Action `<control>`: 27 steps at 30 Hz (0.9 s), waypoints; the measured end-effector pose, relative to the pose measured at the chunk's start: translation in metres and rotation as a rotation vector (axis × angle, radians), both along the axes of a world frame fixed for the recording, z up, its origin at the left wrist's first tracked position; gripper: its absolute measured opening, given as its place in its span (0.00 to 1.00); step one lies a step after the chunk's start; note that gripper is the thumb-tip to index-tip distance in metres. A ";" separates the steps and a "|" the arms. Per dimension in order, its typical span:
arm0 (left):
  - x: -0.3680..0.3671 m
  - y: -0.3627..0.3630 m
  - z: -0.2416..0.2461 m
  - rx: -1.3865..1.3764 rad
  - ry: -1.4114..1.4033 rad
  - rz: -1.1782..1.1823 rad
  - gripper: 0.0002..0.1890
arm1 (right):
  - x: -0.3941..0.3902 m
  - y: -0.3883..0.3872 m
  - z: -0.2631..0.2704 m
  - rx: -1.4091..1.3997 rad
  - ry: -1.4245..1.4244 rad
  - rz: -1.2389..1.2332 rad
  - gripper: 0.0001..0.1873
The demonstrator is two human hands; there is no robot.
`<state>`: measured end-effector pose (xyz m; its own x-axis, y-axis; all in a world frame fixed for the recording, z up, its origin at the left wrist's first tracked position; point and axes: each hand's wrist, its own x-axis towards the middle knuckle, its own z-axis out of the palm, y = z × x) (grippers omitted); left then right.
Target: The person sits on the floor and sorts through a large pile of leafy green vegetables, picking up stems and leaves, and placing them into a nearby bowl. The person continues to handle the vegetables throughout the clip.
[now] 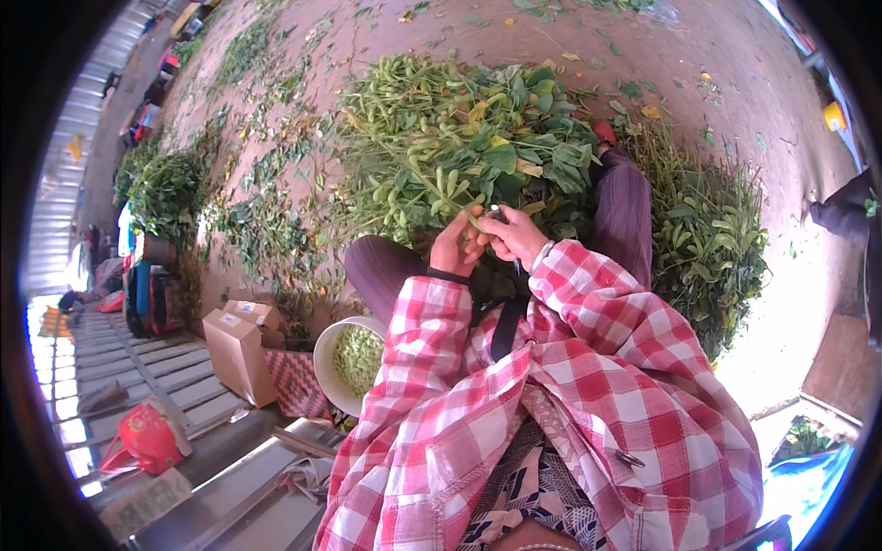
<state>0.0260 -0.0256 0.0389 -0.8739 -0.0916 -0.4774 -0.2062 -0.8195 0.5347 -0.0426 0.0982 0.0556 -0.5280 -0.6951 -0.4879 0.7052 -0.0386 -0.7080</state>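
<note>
My left hand (456, 244) grips the stem of a green soybean plant (446, 193), whose pods fan out just beyond my fingers. Close against it, my right hand (513, 234) is closed around a small dark tool (499, 215) with a pale tip; its kind cannot be made out. Both hands meet over my lap, the fingers almost touching. Directly in front lies a large heap of podded soybean plants (420, 117), with broad leaves on its right side. To the left of my left sleeve stands a white bucket (324, 365) holding loose green pods (360, 358).
More cut plants (703, 234) lie right of my leg. A woven basket (296, 379) and cardboard boxes (238, 348) stand left of the bucket. Leaves litter the floor (620, 41). A red bag (148, 437) rests at lower left, and another plant pile (165, 186) is at far left.
</note>
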 end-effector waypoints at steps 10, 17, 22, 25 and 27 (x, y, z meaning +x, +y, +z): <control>-0.002 -0.004 -0.012 -0.266 -0.081 0.010 0.12 | 0.017 0.007 0.016 0.503 0.741 0.371 0.11; -0.006 -0.003 -0.002 -0.220 -0.093 -0.025 0.13 | 0.015 0.009 -0.015 0.132 0.412 0.166 0.11; -0.005 -0.012 -0.011 0.128 -0.086 -0.089 0.12 | 0.010 0.016 -0.001 -0.071 -0.179 0.243 0.09; -0.007 -0.007 -0.002 0.082 -0.123 -0.077 0.12 | 0.008 0.019 0.003 -0.113 -0.212 0.271 0.09; -0.009 -0.007 -0.002 -0.046 -0.094 -0.119 0.10 | 0.008 0.020 0.000 -0.049 -0.112 0.249 0.09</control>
<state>0.0170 -0.0324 0.0365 -0.8315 -0.0141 -0.5553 -0.3512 -0.7611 0.5453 -0.0346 0.1183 0.0555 -0.2820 -0.8212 -0.4961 0.7713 0.1135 -0.6263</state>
